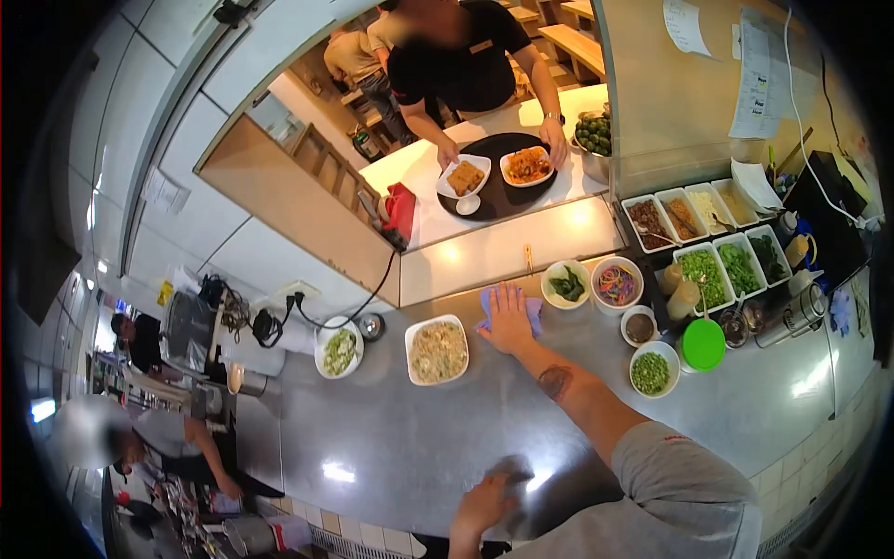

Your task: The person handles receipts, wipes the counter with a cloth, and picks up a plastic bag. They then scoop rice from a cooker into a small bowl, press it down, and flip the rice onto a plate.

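My right hand (508, 320) lies palm down, fingers spread, on a purple cloth (534, 312) on the steel counter (391, 438), just below the serving hatch. A white square plate of fried rice (438, 351) sits right beside it on the left. To its right stands a small bowl of green leaves (566, 283). My left hand (482, 508) is low at the counter's front edge, blurred, next to a dark smudge; whether it holds anything cannot be made out.
On the hatch shelf a person in black (466, 56) touches two dishes on a black tray (498, 196). Tubs of chopped ingredients (708, 270), small bowls (651, 373) and a green lid (702, 344) crowd the right. A bowl of greens (339, 351) stands left. Another worker (158, 438) is far left.
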`<action>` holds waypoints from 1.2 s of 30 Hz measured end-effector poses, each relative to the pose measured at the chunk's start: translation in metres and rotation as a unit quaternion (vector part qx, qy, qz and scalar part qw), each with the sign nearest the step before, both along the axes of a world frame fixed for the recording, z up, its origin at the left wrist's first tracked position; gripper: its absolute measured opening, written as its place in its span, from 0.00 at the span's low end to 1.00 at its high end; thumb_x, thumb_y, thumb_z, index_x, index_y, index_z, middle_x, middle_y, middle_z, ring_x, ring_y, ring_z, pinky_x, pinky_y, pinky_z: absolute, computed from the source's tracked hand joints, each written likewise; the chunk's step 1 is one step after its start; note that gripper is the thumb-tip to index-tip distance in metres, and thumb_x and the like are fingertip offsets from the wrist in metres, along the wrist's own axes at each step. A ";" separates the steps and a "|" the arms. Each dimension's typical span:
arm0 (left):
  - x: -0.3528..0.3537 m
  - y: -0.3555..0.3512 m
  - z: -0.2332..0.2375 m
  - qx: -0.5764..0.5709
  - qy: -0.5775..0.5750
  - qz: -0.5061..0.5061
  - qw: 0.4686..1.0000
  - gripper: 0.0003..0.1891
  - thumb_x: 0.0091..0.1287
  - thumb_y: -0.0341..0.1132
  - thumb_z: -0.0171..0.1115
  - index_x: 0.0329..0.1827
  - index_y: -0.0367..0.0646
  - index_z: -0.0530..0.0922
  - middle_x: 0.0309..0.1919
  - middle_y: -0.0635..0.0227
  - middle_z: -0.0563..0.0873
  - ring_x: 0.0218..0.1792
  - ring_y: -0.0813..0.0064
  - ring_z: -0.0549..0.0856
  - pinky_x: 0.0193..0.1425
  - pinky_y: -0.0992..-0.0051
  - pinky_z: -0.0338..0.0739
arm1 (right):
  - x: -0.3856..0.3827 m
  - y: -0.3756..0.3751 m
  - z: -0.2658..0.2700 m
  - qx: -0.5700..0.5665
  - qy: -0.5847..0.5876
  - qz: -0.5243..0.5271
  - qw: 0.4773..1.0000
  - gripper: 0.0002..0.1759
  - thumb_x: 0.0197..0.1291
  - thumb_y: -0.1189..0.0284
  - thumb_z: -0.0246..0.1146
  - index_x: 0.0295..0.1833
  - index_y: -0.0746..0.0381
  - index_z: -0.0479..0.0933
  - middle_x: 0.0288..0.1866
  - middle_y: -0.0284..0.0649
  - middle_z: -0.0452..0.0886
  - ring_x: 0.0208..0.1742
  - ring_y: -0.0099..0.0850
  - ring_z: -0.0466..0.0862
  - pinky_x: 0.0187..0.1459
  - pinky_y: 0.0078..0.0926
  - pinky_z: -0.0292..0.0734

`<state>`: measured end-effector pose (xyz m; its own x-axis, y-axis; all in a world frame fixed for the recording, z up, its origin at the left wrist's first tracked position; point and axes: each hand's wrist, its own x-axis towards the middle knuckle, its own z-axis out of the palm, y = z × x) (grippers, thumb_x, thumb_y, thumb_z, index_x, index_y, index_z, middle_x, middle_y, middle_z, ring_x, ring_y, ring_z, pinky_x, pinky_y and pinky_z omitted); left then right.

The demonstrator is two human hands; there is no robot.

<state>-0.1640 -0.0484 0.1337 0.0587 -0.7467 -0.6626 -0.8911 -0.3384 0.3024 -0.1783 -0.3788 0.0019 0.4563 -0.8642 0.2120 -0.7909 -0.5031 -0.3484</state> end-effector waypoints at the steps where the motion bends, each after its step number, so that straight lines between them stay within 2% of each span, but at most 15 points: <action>1: 0.001 -0.011 -0.004 -0.030 0.021 -0.011 0.999 0.27 0.63 0.45 0.62 0.62 0.40 0.70 0.56 0.50 0.77 0.56 0.50 0.77 0.59 0.60 0.73 | 0.008 -0.013 0.001 0.002 0.013 0.002 1.000 0.52 0.53 0.44 0.60 0.73 0.69 0.53 0.76 0.59 0.48 0.77 0.54 0.45 0.74 0.53 0.36; 6: 0.030 -0.058 -0.043 -0.195 0.171 -0.029 0.965 0.29 0.64 0.47 0.60 0.66 0.45 0.64 0.53 0.53 0.78 0.53 0.54 0.80 0.54 0.56 0.76 | 0.026 -0.052 0.008 0.006 0.007 0.019 1.000 0.49 0.56 0.45 0.58 0.73 0.66 0.54 0.76 0.55 0.49 0.77 0.52 0.46 0.74 0.51 0.36; 7: 0.040 -0.069 -0.055 -0.191 0.243 0.133 0.942 0.30 0.65 0.48 0.60 0.66 0.46 0.63 0.53 0.53 0.78 0.53 0.55 0.80 0.55 0.56 0.76 | 0.024 -0.054 0.007 0.005 0.007 0.024 1.000 0.48 0.57 0.46 0.58 0.73 0.65 0.54 0.76 0.54 0.50 0.77 0.51 0.47 0.74 0.51 0.37; 9: 0.058 -0.093 -0.083 -0.166 0.369 0.439 0.802 0.31 0.66 0.50 0.59 0.68 0.47 0.61 0.54 0.55 0.77 0.54 0.56 0.80 0.57 0.55 0.75 | 0.013 -0.050 -0.002 -0.032 -0.028 0.057 0.997 0.46 0.58 0.46 0.57 0.73 0.64 0.55 0.76 0.53 0.52 0.77 0.51 0.48 0.74 0.51 0.38; 11: 0.103 -0.113 -0.108 -0.173 0.510 0.650 0.537 0.37 0.64 0.54 0.60 0.71 0.49 0.56 0.55 0.56 0.75 0.56 0.54 0.77 0.57 0.51 0.73 | -0.008 -0.034 -0.008 -0.042 -0.061 0.081 0.994 0.42 0.59 0.49 0.57 0.73 0.61 0.57 0.75 0.51 0.54 0.76 0.51 0.50 0.74 0.52 0.41; 12: 0.111 -0.130 -0.095 -0.205 0.499 0.694 0.477 0.36 0.64 0.56 0.55 0.72 0.50 0.56 0.59 0.53 0.72 0.60 0.51 0.73 0.59 0.47 0.70 | -0.026 -0.017 -0.005 -0.032 -0.076 0.088 0.993 0.40 0.60 0.50 0.57 0.72 0.60 0.58 0.75 0.49 0.56 0.76 0.51 0.51 0.73 0.52 0.43; 14: 0.124 -0.158 -0.074 -0.229 0.518 0.693 0.447 0.35 0.65 0.59 0.46 0.72 0.51 0.57 0.66 0.52 0.67 0.66 0.49 0.67 0.63 0.40 0.62 | -0.071 0.021 0.003 -0.037 -0.080 0.113 0.990 0.38 0.58 0.53 0.58 0.71 0.59 0.60 0.74 0.49 0.58 0.75 0.50 0.53 0.73 0.52 0.45; 17: 0.140 -0.187 -0.064 -0.202 0.574 0.604 0.515 0.36 0.65 0.61 0.34 0.72 0.52 0.61 0.70 0.57 0.64 0.69 0.47 0.63 0.67 0.36 0.53 | -0.140 0.089 0.015 -0.016 -0.066 0.118 0.991 0.36 0.59 0.53 0.59 0.70 0.57 0.62 0.73 0.48 0.59 0.74 0.50 0.56 0.71 0.53 0.50; 20: 0.147 -0.219 -0.062 -0.169 0.569 0.610 0.525 0.37 0.63 0.62 0.28 0.70 0.53 0.64 0.70 0.62 0.65 0.69 0.47 0.63 0.67 0.36 0.50 | -0.202 0.157 0.024 0.012 -0.048 0.127 0.991 0.35 0.58 0.53 0.60 0.68 0.57 0.65 0.72 0.47 0.62 0.73 0.49 0.60 0.70 0.54 0.53; 25: 0.157 -0.272 -0.082 -0.194 0.603 0.568 0.526 0.38 0.66 0.62 0.28 0.73 0.48 0.59 0.73 0.57 0.60 0.73 0.47 0.56 0.71 0.38 0.42 | -0.284 0.229 0.043 0.047 -0.029 0.152 0.987 0.35 0.57 0.52 0.62 0.68 0.54 0.66 0.71 0.45 0.63 0.72 0.49 0.61 0.69 0.53 0.55; 28: 0.164 -0.297 -0.087 -0.146 0.546 0.585 0.581 0.40 0.64 0.65 0.33 0.73 0.49 0.59 0.72 0.57 0.62 0.72 0.48 0.57 0.71 0.38 0.40 | -0.339 0.255 0.040 0.084 -0.003 0.164 0.983 0.35 0.56 0.51 0.63 0.66 0.54 0.68 0.71 0.44 0.65 0.71 0.48 0.62 0.67 0.53 0.58; 30: 0.175 -0.301 -0.093 -0.134 0.524 0.580 0.609 0.39 0.64 0.65 0.36 0.74 0.52 0.58 0.72 0.62 0.61 0.73 0.50 0.54 0.69 0.41 0.47 | -0.384 0.273 0.033 0.089 0.019 0.140 0.986 0.36 0.54 0.52 0.65 0.66 0.54 0.67 0.69 0.43 0.66 0.70 0.48 0.64 0.66 0.51 0.61; 31: 0.175 -0.299 -0.101 -0.118 0.511 0.575 0.628 0.39 0.63 0.65 0.38 0.74 0.54 0.58 0.73 0.64 0.60 0.73 0.50 0.53 0.68 0.42 0.50 | -0.405 0.280 0.033 0.085 -0.005 0.110 0.990 0.37 0.53 0.52 0.65 0.67 0.54 0.67 0.69 0.44 0.67 0.70 0.48 0.65 0.65 0.51 0.62; 33: 0.158 -0.272 -0.103 -0.214 0.489 0.427 0.730 0.39 0.62 0.66 0.41 0.73 0.54 0.59 0.71 0.68 0.64 0.68 0.54 0.62 0.64 0.44 0.55 | -0.452 0.286 0.046 0.114 -0.010 0.034 0.993 0.41 0.50 0.50 0.66 0.68 0.57 0.64 0.68 0.47 0.67 0.69 0.48 0.65 0.64 0.49 0.63; 36: 0.127 -0.230 -0.115 -0.273 0.347 0.404 0.801 0.31 0.66 0.60 0.46 0.66 0.52 0.66 0.63 0.69 0.73 0.59 0.64 0.72 0.59 0.48 0.62 | -0.527 0.303 0.032 0.058 0.046 -0.243 0.967 0.46 0.55 0.48 0.62 0.73 0.61 0.57 0.74 0.51 0.58 0.74 0.51 0.57 0.71 0.50 0.52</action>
<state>-0.0369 -0.2780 0.0183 0.4286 -0.8403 -0.3321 0.0000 -0.3676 0.9300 -0.7053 -0.0760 0.0340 0.0017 -0.9970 0.0780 -0.9543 -0.0249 -0.2978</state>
